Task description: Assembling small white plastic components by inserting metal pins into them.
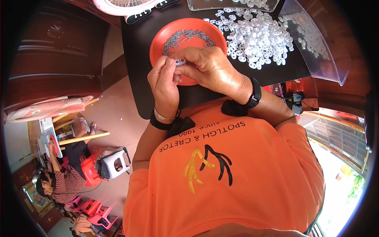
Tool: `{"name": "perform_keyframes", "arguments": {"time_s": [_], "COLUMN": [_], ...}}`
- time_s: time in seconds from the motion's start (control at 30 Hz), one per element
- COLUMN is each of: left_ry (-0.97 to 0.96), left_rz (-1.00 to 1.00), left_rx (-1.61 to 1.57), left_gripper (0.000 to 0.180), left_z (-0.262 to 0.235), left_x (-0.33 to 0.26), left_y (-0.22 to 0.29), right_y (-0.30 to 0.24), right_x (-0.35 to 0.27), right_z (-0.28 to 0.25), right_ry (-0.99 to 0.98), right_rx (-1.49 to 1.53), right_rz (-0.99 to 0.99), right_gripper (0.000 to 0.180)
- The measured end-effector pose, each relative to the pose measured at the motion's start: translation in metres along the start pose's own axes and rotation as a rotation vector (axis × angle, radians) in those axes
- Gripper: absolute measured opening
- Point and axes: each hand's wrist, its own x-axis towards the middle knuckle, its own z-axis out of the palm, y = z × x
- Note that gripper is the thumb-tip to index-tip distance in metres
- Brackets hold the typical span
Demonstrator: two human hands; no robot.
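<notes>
Landmark: the orange bowl (173, 33) on the black table (136, 47).

Left of the bowl, the table's edge runs down toward the person's left forearm; beyond that edge lies open floor, with a white stool (116, 160) and a seated person (59, 179) well apart from the bowl, lower left. Above the bowl, at the table's far edge, stands the base of a white fan (126, 8).

Inside the bowl, small grey metal pins (185, 36) lie in a ring along its wall. The bowl's near rim is covered by both hands.

The left hand (164, 85) is raised at the bowl's near-left rim, fingers curled, thumb and forefinger closed on a small white plastic piece (180, 62). The piece is pale, flat-looking and pierced with holes; finer detail cannot be told. It sits just over the bowl's near rim, between the two hands.

The right hand (209, 67) lies across the bowl's near-right rim, knuckles up, fingertips pinched against the same piece and meeting the left hand's fingertips. Each wrist carries a black band.

Right of the bowl, a heap of white plastic pieces (256, 35) spreads over the table, touching a clear plastic tray (319, 51) that tilts at the table's right edge. A narrow bare strip separates bowl and heap.
</notes>
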Motion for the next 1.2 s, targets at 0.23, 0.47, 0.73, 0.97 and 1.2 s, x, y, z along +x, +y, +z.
{"name": "perform_keyframes", "arguments": {"time_s": [0.23,0.47,0.73,0.97,1.2], "left_ry": [-0.013,-0.053,-0.217,-0.396,-0.308], "left_rz": [0.047,0.043,0.098,0.035,0.060], "left_rx": [-0.001,0.032,0.181,0.397,0.410], "left_gripper": [0.024,0.026,0.022,0.020,0.019], "left_z": [0.003,0.016,-0.006,-0.017,-0.027], "left_x": [-0.001,-0.001,0.010,0.003,-0.004], "left_y": [0.000,0.012,0.013,-0.003,0.000], "right_y": [-0.007,-0.012,-0.034,0.022,0.138], "right_x": [0.002,0.004,0.056,0.045,0.066], "right_z": [-0.009,-0.028,-0.206,-0.187,-0.120], "right_ry": [0.002,0.009,0.644,0.158,-0.399], "right_rx": [-0.056,0.069,-0.976,-0.965,-0.642], "right_rz": [-0.073,-0.058,0.339,0.329,0.292], "right_gripper": [0.023,0.020,0.037,0.025,0.024]}}
